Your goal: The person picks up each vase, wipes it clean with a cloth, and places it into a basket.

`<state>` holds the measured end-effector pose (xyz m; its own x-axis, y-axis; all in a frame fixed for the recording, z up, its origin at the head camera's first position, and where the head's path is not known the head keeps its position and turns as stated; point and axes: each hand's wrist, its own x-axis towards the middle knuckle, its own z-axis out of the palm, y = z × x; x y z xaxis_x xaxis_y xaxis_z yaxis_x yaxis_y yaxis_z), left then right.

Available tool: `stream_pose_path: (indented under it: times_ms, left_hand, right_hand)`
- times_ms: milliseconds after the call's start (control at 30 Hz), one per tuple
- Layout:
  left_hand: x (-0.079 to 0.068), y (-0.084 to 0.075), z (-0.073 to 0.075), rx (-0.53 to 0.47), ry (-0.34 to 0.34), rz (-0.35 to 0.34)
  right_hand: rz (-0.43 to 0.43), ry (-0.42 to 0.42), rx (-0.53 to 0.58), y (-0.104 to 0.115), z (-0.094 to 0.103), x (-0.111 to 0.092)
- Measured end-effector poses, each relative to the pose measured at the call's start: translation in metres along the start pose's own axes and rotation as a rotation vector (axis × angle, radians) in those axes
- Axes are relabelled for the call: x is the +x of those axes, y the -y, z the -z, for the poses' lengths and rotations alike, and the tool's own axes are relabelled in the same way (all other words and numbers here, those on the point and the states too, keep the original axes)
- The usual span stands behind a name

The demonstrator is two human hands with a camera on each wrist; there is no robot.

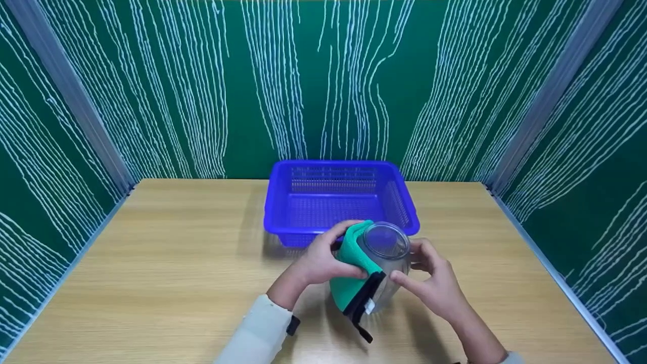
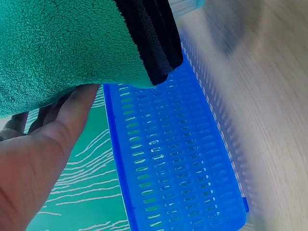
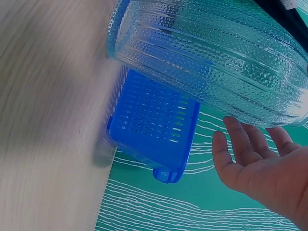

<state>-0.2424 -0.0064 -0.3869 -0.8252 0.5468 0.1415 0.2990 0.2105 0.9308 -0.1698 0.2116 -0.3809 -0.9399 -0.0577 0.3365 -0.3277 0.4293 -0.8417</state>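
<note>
In the head view, a clear glass jar [image 1: 385, 241] with a round open mouth is between both hands, in front of the basket. Its wall looks ribbed and dimpled in the right wrist view. My left hand [image 1: 323, 258] grips a green terry cloth [image 1: 349, 255] against the jar's left side, thumb in front. The cloth has black trim [image 2: 149, 38], a small white tag [image 1: 370, 306] and a black strap hanging at its lower end. My right hand [image 1: 437, 283] holds the jar's right side, with its thumb in front and the fingertips [image 3: 233, 126] at the glass.
Behind the jar stands a blue-purple plastic basket [image 1: 273, 199] with slotted walls, near the back of the wooden table [image 1: 167, 263]. Green panels [image 1: 252, 91] with white wavy lines enclose the table at the back and sides, joined by grey corner posts.
</note>
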Motion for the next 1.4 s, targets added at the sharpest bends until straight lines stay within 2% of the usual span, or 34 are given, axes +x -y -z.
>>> stream_pose_path:
  times_ms: [100, 200, 300, 433, 600, 733, 867, 1400]
  left_hand:
    - [-0.005, -0.009, 0.001, -0.018, 0.014, 0.031]
    - [-0.007, -0.011, 0.001, -0.026, 0.023, 0.048]
    - [-0.005, -0.005, 0.000, -0.029, 0.021, 0.043]
    - [0.000, 0.013, -0.003, 0.001, 0.017, 0.050]
    - [0.005, 0.032, -0.007, 0.031, 0.014, 0.054]
    - [0.004, 0.039, -0.010, 0.023, 0.007, 0.036]
    - [0.003, 0.043, -0.013, 0.012, 0.006, 0.048]
    - [0.001, 0.053, -0.023, 0.178, -0.018, 0.078]
  right_hand:
    - [-0.017, 0.003, 0.007, -0.005, 0.000, 0.001]
    - [-0.031, 0.001, 0.000, -0.016, 0.000, 0.003]
    - [-0.020, 0.002, -0.019, -0.026, 0.000, 0.005]
    - [0.020, 0.028, -0.040, -0.032, 0.001, 0.004]
    - [-0.013, 0.025, -0.014, -0.021, 0.001, 0.003]
    - [-0.054, 0.010, -0.003, -0.004, 0.001, 0.000]
    - [-0.044, -0.001, -0.014, 0.004, 0.000, -0.001]
    - [-0.007, -0.010, -0.002, 0.004, -0.001, -0.001]
